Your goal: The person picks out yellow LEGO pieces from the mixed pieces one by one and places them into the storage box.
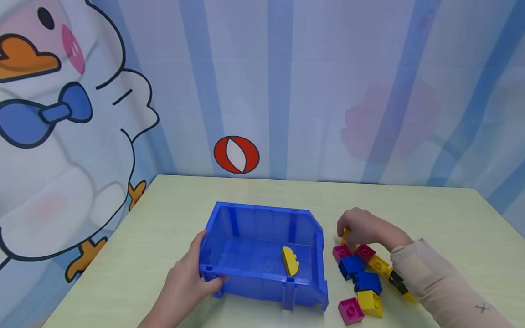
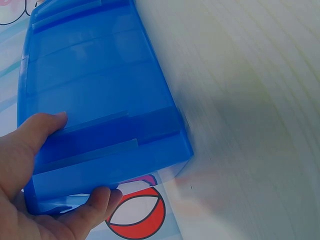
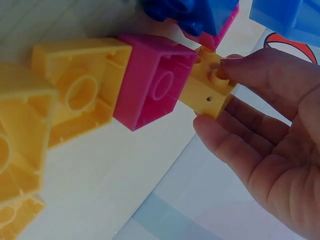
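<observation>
Beige sleeve (image 1: 443,282) behind right hand (image 1: 362,228); 1 yellow studded brick (image 3: 204,82) tightly pinched there; blue plastic bin (image 1: 262,286) gripped by left hand (image 1: 184,282). Pick-up seemingly underway; clean lift probably needed.

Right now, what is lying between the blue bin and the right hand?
In the head view, only a bare strip of table separates the blue bin from the right hand.
</observation>
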{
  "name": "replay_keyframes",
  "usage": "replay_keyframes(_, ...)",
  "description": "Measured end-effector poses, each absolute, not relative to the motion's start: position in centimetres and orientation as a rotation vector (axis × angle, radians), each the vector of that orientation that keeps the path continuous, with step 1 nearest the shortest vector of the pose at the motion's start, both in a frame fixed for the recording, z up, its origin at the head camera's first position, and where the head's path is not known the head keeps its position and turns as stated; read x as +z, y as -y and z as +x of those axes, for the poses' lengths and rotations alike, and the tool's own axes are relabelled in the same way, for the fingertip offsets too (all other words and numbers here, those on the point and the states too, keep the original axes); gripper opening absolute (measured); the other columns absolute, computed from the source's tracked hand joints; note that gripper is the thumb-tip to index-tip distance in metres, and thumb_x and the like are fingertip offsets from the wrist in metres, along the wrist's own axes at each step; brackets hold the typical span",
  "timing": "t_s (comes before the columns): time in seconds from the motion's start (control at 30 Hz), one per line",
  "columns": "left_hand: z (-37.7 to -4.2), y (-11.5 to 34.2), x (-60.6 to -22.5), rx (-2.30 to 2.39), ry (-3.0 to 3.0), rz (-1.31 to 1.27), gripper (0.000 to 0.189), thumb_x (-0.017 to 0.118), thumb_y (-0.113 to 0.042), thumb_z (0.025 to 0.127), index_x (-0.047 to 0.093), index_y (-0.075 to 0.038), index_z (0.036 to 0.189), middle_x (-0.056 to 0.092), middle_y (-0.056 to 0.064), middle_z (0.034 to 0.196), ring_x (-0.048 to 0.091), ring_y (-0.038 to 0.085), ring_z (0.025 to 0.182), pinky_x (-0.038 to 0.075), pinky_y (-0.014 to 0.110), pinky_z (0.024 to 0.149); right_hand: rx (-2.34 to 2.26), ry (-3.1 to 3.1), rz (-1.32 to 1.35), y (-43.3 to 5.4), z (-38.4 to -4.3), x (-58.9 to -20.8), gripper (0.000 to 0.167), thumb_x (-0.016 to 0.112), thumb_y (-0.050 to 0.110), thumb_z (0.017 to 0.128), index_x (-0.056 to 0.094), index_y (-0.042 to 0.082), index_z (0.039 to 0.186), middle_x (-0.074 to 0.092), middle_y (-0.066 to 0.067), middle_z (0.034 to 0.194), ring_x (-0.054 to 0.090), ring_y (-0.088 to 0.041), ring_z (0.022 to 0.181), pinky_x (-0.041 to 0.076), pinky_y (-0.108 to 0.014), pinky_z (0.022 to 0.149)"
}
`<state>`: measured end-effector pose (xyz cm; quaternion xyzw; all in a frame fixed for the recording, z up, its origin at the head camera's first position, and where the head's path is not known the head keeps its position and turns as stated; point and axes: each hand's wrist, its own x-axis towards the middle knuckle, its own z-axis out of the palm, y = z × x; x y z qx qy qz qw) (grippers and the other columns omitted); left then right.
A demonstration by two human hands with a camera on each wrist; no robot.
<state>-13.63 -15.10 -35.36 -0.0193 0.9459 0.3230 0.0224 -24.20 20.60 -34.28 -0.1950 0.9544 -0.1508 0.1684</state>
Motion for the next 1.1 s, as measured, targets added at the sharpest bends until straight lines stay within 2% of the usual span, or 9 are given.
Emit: replay_keyframes(1.1,-13.6,15.1,-35.5,1.01,-2.949,-0.036,0.101,0.082,-0.026,0.07,0.018,-0.007,0.145,0.043,0.027,0.135,0.048,0.047,0.115,0.05,0.055,0.08,-0.435,-2.743,-0.606,-20.9,-24.5,-33.0,0.022,0.074,-0.007,0.071,0.071,0.005,0.089,0.065,-0.002,0.083,0.056,-0.016,0.07,0.055,-0.03,0.065)
